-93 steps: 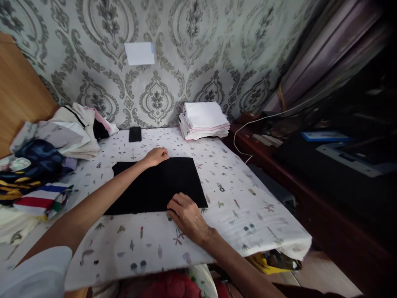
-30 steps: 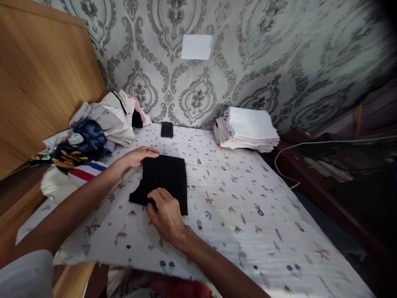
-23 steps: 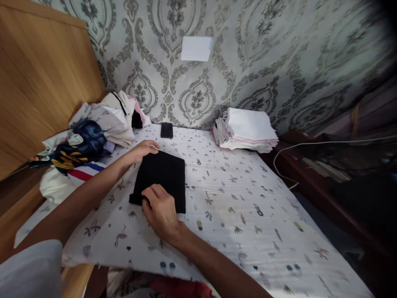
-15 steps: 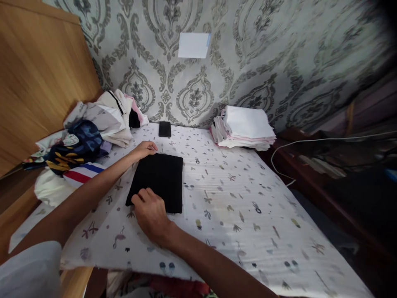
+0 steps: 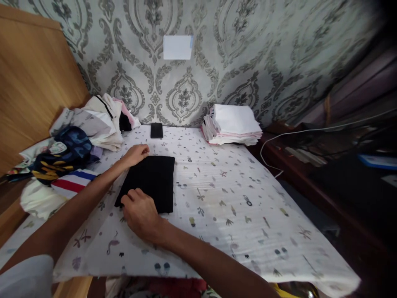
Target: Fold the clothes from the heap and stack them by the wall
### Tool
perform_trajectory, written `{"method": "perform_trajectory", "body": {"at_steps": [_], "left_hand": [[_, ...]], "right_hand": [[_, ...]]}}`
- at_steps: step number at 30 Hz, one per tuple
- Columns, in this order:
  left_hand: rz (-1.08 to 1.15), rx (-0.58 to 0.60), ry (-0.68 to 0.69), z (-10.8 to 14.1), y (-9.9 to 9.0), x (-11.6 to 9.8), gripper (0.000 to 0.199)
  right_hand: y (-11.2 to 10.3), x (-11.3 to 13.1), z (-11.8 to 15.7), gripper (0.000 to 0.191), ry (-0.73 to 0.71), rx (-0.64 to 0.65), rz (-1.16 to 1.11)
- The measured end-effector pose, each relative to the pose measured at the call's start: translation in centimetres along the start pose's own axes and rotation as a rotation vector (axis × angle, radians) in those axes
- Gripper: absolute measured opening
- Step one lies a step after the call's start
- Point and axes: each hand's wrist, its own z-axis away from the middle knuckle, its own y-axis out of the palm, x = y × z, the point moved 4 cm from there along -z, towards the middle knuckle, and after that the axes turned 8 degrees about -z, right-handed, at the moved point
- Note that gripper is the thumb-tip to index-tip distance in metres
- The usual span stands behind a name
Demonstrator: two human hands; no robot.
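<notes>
A black folded garment (image 5: 151, 178) lies flat as a neat square on the printed bed sheet (image 5: 217, 207). My left hand (image 5: 137, 155) is closed at its far left corner, fingertips pinching the fabric's edge. At the near left corner, my right hand (image 5: 141, 213) has its fingers curled over the cloth and gripping the edge. The thumb of the right hand is mostly hidden. Both arms come in from the near side, the right one crossing low over the sheet.
A heap of loose clothes (image 5: 83, 132) lies on the left beside a wooden panel (image 5: 37, 74). A black phone-like object (image 5: 156, 130) rests near the wall. Folded white clothes (image 5: 234, 124) are stacked at the back right. A white cable (image 5: 297, 132) runs on the right.
The view has turned slightly to the right, so everything appears shifted left. Both hands stay at the same two corners of the black garment, which looks nearly unchanged.
</notes>
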Motion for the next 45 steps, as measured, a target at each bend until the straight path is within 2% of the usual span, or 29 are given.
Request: {"method": "perform_trajectory", "body": {"at_steps": [2, 3, 4, 6, 8, 10, 12, 15, 19, 25, 30, 32, 34, 36, 38, 40, 41, 43, 45], "left_hand": [[-0.196, -0.062, 0.070, 1.3, -0.9, -2.4, 0.012], [-0.298, -0.086, 0.111, 2.1, -1.2, -3.8, 0.015], [-0.380, -0.089, 0.153, 3.1, -1.2, -5.3, 0.018], [-0.431, -0.024, 0.243, 5.3, -0.4, -8.1, 0.023], [-0.413, 0.073, 0.360, 7.7, 1.2, -10.2, 0.030], [-0.424, 0.141, 0.480, 9.9, 3.2, -11.4, 0.039], [-0.459, 0.172, 0.559, 11.4, 4.9, -11.6, 0.049], [-0.500, 0.213, 0.648, 12.4, 6.1, -11.3, 0.052], [-0.524, 0.266, 0.760, 12.8, 6.0, -11.6, 0.045], [-0.365, 0.425, 0.829, 14.8, 6.2, -13.2, 0.048], [-0.162, 0.527, 0.715, 16.5, 6.5, -14.4, 0.051], [-0.059, 0.586, 0.689, 16.8, 5.7, -14.8, 0.052], [0.045, 0.575, 0.642, 16.4, 4.1, -14.7, 0.046], [0.084, 0.410, 0.486, 15.1, 1.9, -13.7, 0.037], [0.019, 0.144, 0.249, 13.7, -0.1, -11.4, 0.036], [-0.101, -0.079, 0.062, 13.0, -1.1, -8.7, 0.035], [-0.154, -0.145, 0.017, 13.0, -1.0, -7.5, 0.033], [-0.204, -0.178, -0.006, 13.4, 0.0, -5.6, 0.035], [-0.191, -0.136, -0.034, 14.0, 1.4, -4.2, 0.041]], "right_hand": [[-1.5, -1.2, 0.5, 0.011, -0.020, -0.065, -0.134], [-2.6, -2.5, 0.7, 0.014, 0.027, -0.129, -0.199], [-4.0, -4.4, 0.9, 0.017, 0.113, -0.198, -0.254], [-6.7, -9.1, 1.2, 0.023, 0.414, -0.330, -0.266], [-8.1, -13.8, 1.1, 0.023, 0.727, -0.276, -0.255], [-8.8, -16.8, 0.2, 0.025, 0.820, -0.240, -0.252], [-8.6, -18.2, -1.1, 0.030, 0.830, -0.218, -0.257], [-7.4, -18.2, -3.0, 0.036, 0.781, -0.201, -0.227], [-6.3, -17.7, -4.7, 0.029, 0.678, -0.193, -0.054], [-5.9, -19.5, -5.6, 0.028, 0.664, -0.115, 0.085], [-6.3, -19.7, -5.5, 0.028, 0.663, -0.122, 0.097], [-6.6, -19.0, -5.4, 0.030, 0.655, -0.139, 0.106], [-7.0, -17.9, -5.4, 0.031, 0.597, -0.162, 0.117], [-6.9, -16.4, -5.9, 0.032, 0.453, -0.169, 0.102], [-6.2, -14.7, -6.6, 0.032, 0.252, -0.121, 0.047], [-4.8, -13.5, -7.1, 0.033, 0.092, -0.011, -0.012], [-4.0, -13.2, -7.3, 0.035, 0.048, 0.051, -0.024], [-2.5, -13.0, -7.6, 0.041, 0.028, 0.134, -0.008], [-1.6, -13.1, -7.8, 0.047, 0.045, 0.153, 0.016]]}}
